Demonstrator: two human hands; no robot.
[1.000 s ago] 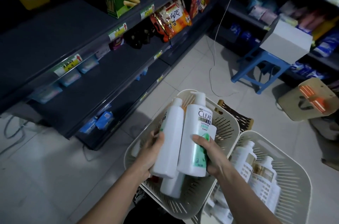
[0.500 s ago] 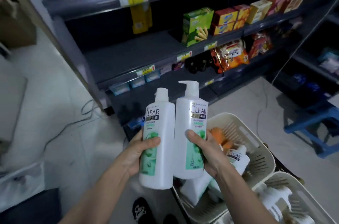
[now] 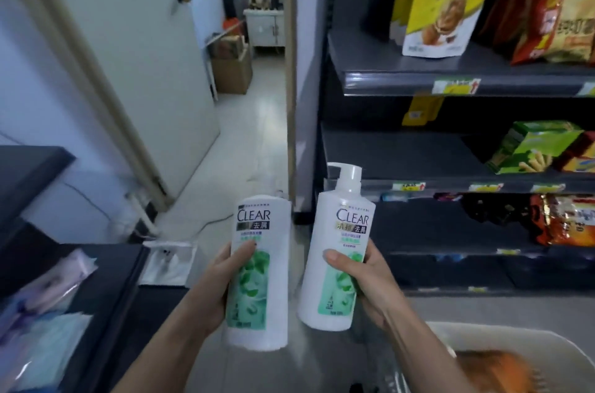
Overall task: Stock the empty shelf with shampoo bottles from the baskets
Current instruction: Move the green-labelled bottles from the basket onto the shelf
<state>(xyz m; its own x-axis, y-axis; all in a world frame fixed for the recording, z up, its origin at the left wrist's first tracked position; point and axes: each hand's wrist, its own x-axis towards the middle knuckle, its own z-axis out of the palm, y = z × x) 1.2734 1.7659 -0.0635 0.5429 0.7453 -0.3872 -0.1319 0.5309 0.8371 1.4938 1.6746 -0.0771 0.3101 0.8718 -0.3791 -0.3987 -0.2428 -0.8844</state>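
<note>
Basket (image 3: 502,333): pale plastic, curved rim, at the lower right below the right forearm; blurred orange contents inside, kind not legible. Left hand (image 3: 222,283): forearm rising from the bottom edge, palm behind the bottle, thumb across the front of the label, wrapped firmly round the left bottle (image 3: 257,270). Left bottle: white smooth plastic, rounded-rectangular body, upright, "CLEAR" in dark print over a green leaf label; its top is blurred and no pump can be made out. Right hand (image 3: 367,283): forearm entering from the lower right, thumb laid over the front, fingers curled round the far side, clasping the right bottle (image 3: 338,254). Right bottle: same white plastic and label, tilted slightly rightward, white pump head on top; held just beside the left bottle, a narrow gap between them, neither touching any shelf. Dark counter (image 3: 35,264): left of the left hand, bearing pale soft-looking packets, blurred. Floor (image 3: 231,167): glossy pale tiles, beyond both bottles. Shelf (image 3: 402,154): dark grey metal, flat tiers with price strips, right of and beyond the right hand; the tier level with the pump is bare at its near end, a green box (image 3: 534,148) farther along. Tier above: yellow pouch (image 3: 441,0), glossy, upright. Door (image 3: 138,54): white, flat, open, beyond the left hand; cardboard box (image 3: 231,70) in the room behind.
</note>
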